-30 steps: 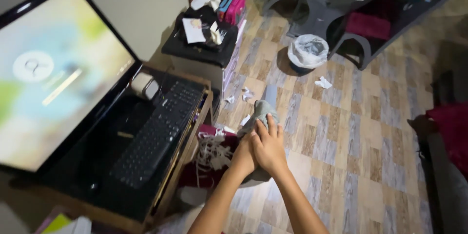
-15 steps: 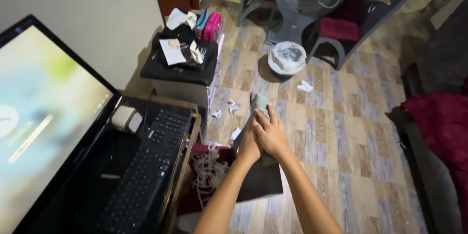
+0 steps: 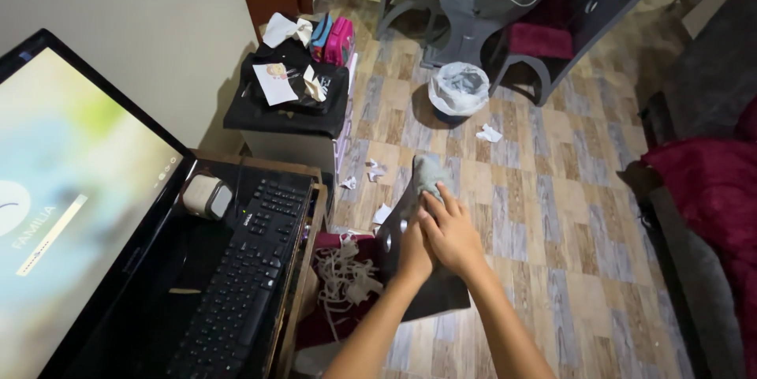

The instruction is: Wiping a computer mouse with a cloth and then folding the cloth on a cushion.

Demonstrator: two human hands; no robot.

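My right hand (image 3: 451,231) lies flat over a crumpled grey cloth (image 3: 428,171) and presses it against the top edge of a dark flat panel (image 3: 430,296). The panel stands tilted beside the desk. Just left of the right hand and partly under it, my left hand (image 3: 412,257) grips the panel's upper edge. Both forearms reach up from the bottom of the view. The hands cover most of the panel's upper part.
A lit monitor (image 3: 71,190), black keyboard (image 3: 244,268) and small white speaker (image 3: 203,195) sit on the wooden desk at left. White cords (image 3: 343,276) tangle below. A cluttered cabinet (image 3: 288,103), lined bin (image 3: 459,89), paper scraps (image 3: 489,133) and red seat (image 3: 710,182) surround the tiled floor.
The view has shifted right and tilted down. My hands with the cloth stay together on the panel, and the right hand has slid slightly along its edge.
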